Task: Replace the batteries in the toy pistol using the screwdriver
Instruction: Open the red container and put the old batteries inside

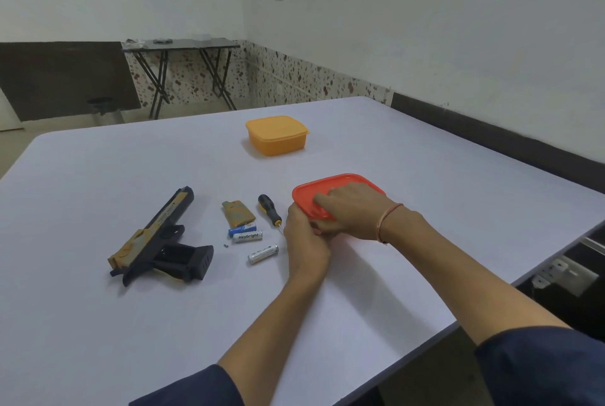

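The black and tan toy pistol [160,238] lies on its side at the left of the white table, its grip compartment uncovered. Its tan battery cover [238,210] lies apart to the right, with a tiny screw [225,245] near the grip. Three batteries rest close by: a blue one [243,228], a silver Heybright one [247,236] and another silver one [263,253]. The black and yellow screwdriver [269,209] lies beside them. A red lidded box [327,192] stands to the right. My left hand [302,237] grips its near left corner. My right hand [347,209] presses flat on its lid.
An orange lidded box [277,134] stands farther back on the table [131,323]. The table's right edge runs close to my right arm, with a wall socket [563,271] below it. A black folding table [183,71] stands by the far wall.
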